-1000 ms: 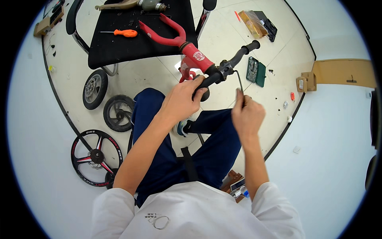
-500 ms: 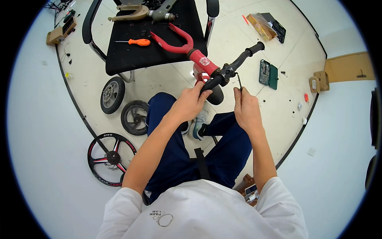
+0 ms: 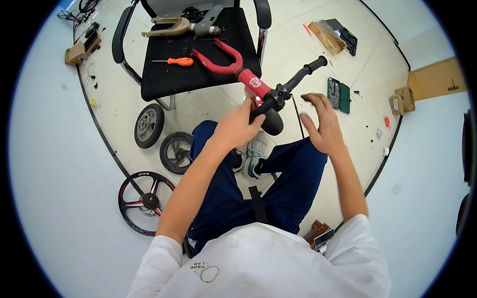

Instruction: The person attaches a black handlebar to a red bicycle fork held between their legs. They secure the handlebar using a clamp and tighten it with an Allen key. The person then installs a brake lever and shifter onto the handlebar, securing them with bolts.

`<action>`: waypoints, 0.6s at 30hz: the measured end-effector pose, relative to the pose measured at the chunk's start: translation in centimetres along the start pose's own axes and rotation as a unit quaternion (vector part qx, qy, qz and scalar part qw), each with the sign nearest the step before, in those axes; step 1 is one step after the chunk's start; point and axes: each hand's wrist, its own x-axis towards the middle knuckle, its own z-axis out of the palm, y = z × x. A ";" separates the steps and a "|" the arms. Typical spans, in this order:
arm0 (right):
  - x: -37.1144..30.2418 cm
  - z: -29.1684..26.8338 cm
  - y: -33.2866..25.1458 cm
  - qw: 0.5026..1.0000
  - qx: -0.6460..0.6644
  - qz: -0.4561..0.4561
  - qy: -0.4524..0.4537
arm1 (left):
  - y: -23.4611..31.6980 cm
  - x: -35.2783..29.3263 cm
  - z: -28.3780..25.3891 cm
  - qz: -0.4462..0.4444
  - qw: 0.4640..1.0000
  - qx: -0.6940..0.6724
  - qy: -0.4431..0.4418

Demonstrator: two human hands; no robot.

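My left hand (image 3: 237,126) is closed round the left black grip of the handlebar (image 3: 297,77). The bar is clamped by a black stem (image 3: 281,95) to a red bike fork (image 3: 251,80), whose two prongs rest on the chair seat. A long thin black hex key (image 3: 297,115) hangs down from the stem. My right hand (image 3: 324,124) is open beside the key, fingers spread and apart from it. A black rounded, saddle-like part (image 3: 273,122) shows below the bar.
The black chair (image 3: 171,82) bears an orange screwdriver (image 3: 180,61) and a tan fork (image 3: 171,27). Small wheels (image 3: 149,126) and a spoked wheel (image 3: 133,204) are at the left. An open green tool case (image 3: 339,95) lies on the floor at the right.
My right hand has let go of the hex key, opened and drawn off to the right. The key remains hanging at the stem. My left hand keeps its hold.
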 end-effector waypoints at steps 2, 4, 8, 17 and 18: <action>0.9 -1.7 0.2 0.969 -0.095 -0.172 -0.149 | 0.5 0.9 0.9 0.062 0.995 0.023 0.076; 1.9 -1.7 1.0 0.909 -0.084 -0.325 -0.245 | 1.3 2.0 2.4 0.052 0.996 0.033 0.063; 5.4 -2.9 3.7 0.772 -0.107 -0.487 -0.394 | 1.6 2.6 1.5 0.030 0.999 -0.008 0.014; 7.3 2.6 2.0 0.754 -0.050 -0.597 -0.271 | 0.5 1.8 1.4 0.010 1.000 0.018 0.020; 6.7 3.5 1.2 0.776 -0.058 -0.582 -0.236 | 0.3 1.6 1.2 0.003 1.000 0.019 0.020</action>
